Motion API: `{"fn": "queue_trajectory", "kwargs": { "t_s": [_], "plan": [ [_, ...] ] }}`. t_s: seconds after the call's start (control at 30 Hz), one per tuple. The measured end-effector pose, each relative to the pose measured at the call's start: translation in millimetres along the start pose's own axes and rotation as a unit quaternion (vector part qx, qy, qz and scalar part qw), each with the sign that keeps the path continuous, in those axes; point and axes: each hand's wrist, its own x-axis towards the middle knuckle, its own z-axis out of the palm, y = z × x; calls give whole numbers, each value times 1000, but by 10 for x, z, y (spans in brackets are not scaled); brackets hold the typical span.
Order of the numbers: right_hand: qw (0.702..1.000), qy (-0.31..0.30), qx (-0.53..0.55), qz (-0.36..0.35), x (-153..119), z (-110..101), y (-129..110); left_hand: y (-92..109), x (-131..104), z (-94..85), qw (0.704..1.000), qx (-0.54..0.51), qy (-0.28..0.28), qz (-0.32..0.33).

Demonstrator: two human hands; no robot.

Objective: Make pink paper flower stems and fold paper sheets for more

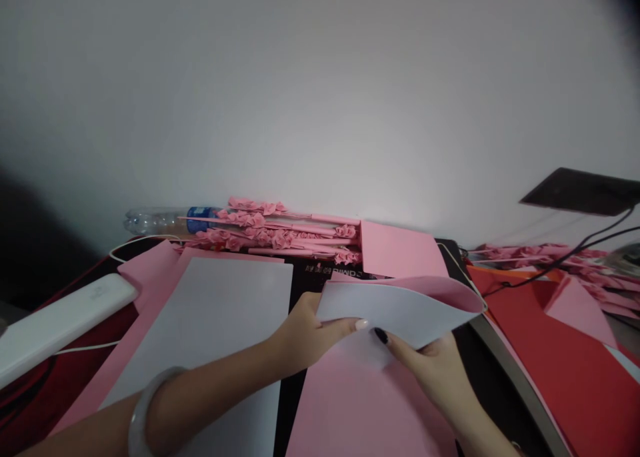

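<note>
A folded paper (390, 307), white on one face and pink on the other, curves up between both hands. My left hand (307, 333) grips its left end, the thumb lying on the white face. My right hand (430, 363) holds it nearer the right end, its dark-nailed thumb close to the left thumb. The fold's right side forms an open loop. Beneath the hands lies a pink sheet (365, 410). To the left rests a large white sheet (225, 323) on pink paper.
Pink paper flowers (280, 237) lie along the wall beside a clear bottle (160, 221). A white device (70, 323) is at left. Red paper (560, 357), more pink flowers (595, 270) and black cables (560, 262) are at right. A pink folded paper (405, 249) stands behind my hands.
</note>
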Motion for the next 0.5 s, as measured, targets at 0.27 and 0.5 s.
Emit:
{"fn": "queue_trajectory", "kwargs": {
  "t_s": [0.27, 0.5],
  "plan": [
    [999, -27, -2, -22, -3, 64, 191, -200, 2, 46, 1000, -26, 1, 10],
    [999, 33, 17, -15, -12, 7, 295, -244, 92, 136, 999, -52, -5, 11]
  ]
}}
